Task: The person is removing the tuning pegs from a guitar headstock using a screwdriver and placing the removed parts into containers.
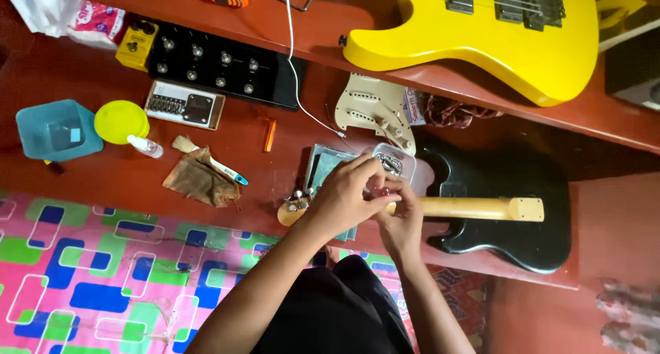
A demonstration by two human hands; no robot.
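Bare red-brown wooden floor [89, 182] lies open left of the hands; ahead, a clear plastic parts box [393, 160], cream pickguard [375, 110] and black guitar body [509, 209] crowd the way.

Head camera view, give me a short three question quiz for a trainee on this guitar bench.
1. True or false: the glossy yellow electric guitar body lies on the raised wooden ledge.
2. Which lies beside the round yellow plastic lid? A teal plastic tub, B black pedal board.
3. What do the left hand and right hand work over?

Key: 1 true. 2 A. 3 The pale wooden guitar neck, across the black guitar body.
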